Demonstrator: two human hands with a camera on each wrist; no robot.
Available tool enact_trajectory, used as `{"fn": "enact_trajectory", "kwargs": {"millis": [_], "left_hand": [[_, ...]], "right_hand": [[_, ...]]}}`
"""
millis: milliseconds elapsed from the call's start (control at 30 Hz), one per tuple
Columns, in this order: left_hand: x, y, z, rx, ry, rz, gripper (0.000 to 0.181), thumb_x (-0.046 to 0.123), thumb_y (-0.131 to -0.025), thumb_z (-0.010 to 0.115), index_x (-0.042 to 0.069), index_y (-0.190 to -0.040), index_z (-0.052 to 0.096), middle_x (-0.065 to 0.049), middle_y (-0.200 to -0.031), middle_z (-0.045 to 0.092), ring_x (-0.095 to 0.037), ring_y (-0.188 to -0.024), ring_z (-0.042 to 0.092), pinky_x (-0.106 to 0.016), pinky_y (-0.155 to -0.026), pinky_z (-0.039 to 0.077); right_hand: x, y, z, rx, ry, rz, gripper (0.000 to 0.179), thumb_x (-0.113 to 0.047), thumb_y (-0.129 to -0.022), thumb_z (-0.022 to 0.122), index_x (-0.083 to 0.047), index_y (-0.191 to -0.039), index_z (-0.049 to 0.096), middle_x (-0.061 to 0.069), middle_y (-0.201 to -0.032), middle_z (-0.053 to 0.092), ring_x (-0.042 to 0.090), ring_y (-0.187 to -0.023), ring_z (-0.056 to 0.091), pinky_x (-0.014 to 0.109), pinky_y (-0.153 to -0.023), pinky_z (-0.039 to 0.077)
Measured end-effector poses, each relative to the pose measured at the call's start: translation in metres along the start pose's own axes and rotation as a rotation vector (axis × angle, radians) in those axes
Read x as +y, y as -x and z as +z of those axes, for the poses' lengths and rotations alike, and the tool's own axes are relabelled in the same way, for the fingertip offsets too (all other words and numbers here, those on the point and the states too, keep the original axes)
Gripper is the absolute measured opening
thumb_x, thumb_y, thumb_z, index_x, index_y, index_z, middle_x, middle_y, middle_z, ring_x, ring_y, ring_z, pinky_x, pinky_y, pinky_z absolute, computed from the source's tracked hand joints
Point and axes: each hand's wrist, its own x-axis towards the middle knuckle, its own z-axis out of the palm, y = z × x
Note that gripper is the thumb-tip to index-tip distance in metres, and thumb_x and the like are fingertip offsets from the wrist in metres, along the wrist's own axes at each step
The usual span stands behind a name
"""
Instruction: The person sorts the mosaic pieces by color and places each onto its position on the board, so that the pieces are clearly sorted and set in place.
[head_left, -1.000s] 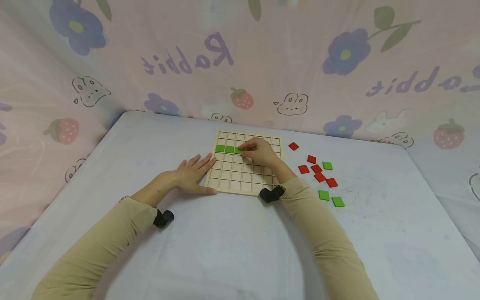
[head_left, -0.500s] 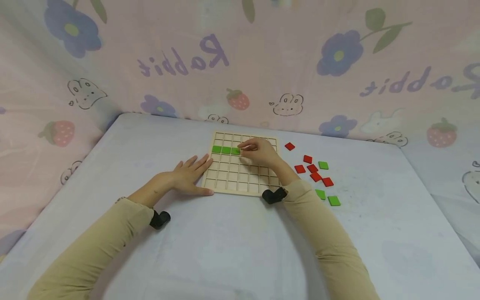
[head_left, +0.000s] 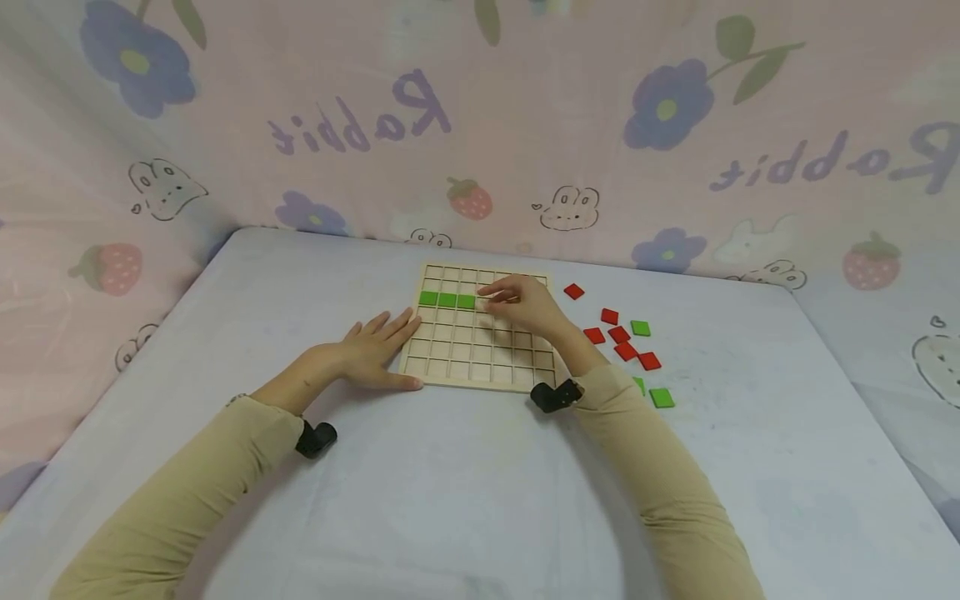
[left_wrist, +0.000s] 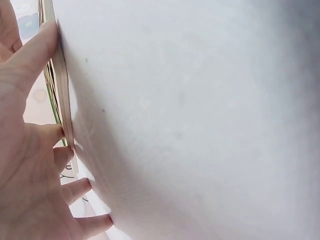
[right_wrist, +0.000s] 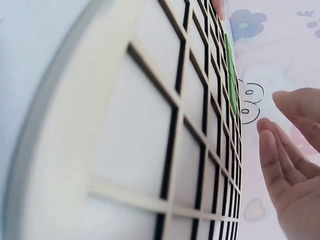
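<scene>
A wooden grid board (head_left: pixel 461 352) lies on the table, with three green square tiles (head_left: pixel 447 300) side by side in one row at its left. My left hand (head_left: pixel 372 351) rests at the board's left edge, fingers spread; in the left wrist view the thumb (left_wrist: pixel 42 42) touches the board's side. My right hand (head_left: pixel 527 305) hovers over the board just right of the third green tile. In the right wrist view its thumb and fingers (right_wrist: pixel 272 155) stand apart with nothing between them, and green tiles (right_wrist: pixel 231 80) show in the grid beyond.
Several red tiles (head_left: pixel 618 334) lie loose on the table right of the board, with a green tile (head_left: pixel 662 398) nearer me and another green tile (head_left: pixel 641 328) farther back. The right sleeve partly covers one more. A printed curtain (head_left: pixel 510 125) stands behind the table.
My right hand has let go of the third green tile, which now lies in its square, and has drawn slightly up and right. The left hand stays at the board's edge. The head view shifts a little.
</scene>
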Motion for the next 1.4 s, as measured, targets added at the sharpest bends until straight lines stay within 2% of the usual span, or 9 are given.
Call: {"fn": "enact_trajectory", "kwargs": {"millis": [500, 700, 1400], "left_hand": [[-0.001, 0.002, 0.0, 0.006, 0.005, 0.004, 0.098, 0.054, -0.09, 0.058, 0.006, -0.154, 0.003, -0.016, -0.161, -0.003, -0.048, -0.145, -0.002, -0.069, -0.11, 0.005], [-0.003, 0.001, 0.0, 0.01, 0.01, 0.0, 0.099, 0.056, -0.088, 0.058, 0.007, -0.155, 0.003, -0.014, -0.162, -0.004, -0.046, -0.145, -0.003, -0.068, -0.111, 0.004], [0.0, 0.001, 0.001, 0.001, 0.011, 0.007, 0.098, 0.055, -0.09, 0.058, 0.006, -0.155, 0.003, -0.016, -0.161, -0.004, -0.047, -0.145, -0.002, -0.069, -0.11, 0.004]], "right_hand": [[0.012, 0.014, -0.01, 0.033, 0.011, -0.006, 0.028, -0.014, -0.09, 0.066, -0.008, -0.117, 0.068, 0.01, -0.126, 0.061, 0.027, -0.107, 0.063, 0.043, -0.092, 0.05], [0.016, 0.02, -0.016, 0.048, 0.011, -0.017, 0.029, -0.013, -0.09, 0.066, -0.004, -0.117, 0.068, 0.012, -0.125, 0.061, 0.028, -0.106, 0.064, 0.043, -0.091, 0.05], [0.032, 0.039, -0.031, 0.107, 0.029, 0.037, 0.03, -0.015, -0.09, 0.067, -0.006, -0.118, 0.068, 0.012, -0.126, 0.06, 0.029, -0.108, 0.063, 0.041, -0.089, 0.05]]}}
